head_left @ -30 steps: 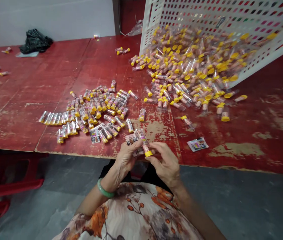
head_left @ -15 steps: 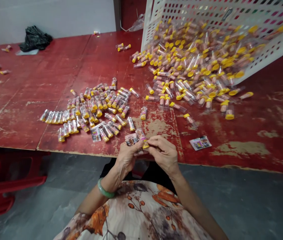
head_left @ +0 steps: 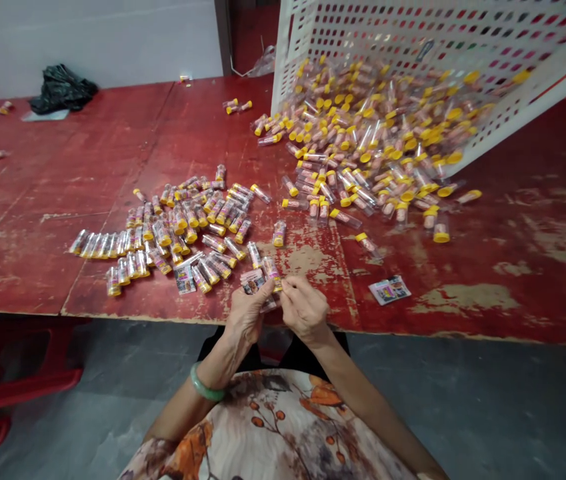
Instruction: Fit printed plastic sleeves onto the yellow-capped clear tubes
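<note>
My left hand [head_left: 245, 312] is closed on a stack of small printed labels [head_left: 252, 281] and a small clear tube [head_left: 271, 268] with a yellow cap. The tube stands tilted above the labels, its capped end towards me under the thumb. At that capped end my right hand [head_left: 307, 311] pinches with its fingers curled in; the fingertips partly hide the cap. Just beyond my hands lie many tubes with printed wraps [head_left: 183, 220], some lined up in rows on the left. One loose label sheet [head_left: 185, 279] lies among them.
A white perforated basket [head_left: 287, 60] lies tipped at the back right, with plain yellow-capped tubes [head_left: 363, 133] spilling onto the red table [head_left: 463, 267]. Another label stack [head_left: 389, 290] rests to the right. A black plastic bag [head_left: 64, 89] sits at the back left; a red stool [head_left: 57, 360] stands below.
The view has shifted a little, so everything sits further left and slightly lower. My right fingers have curled in tighter at the tube's capped end. My left hand keeps its hold.
</note>
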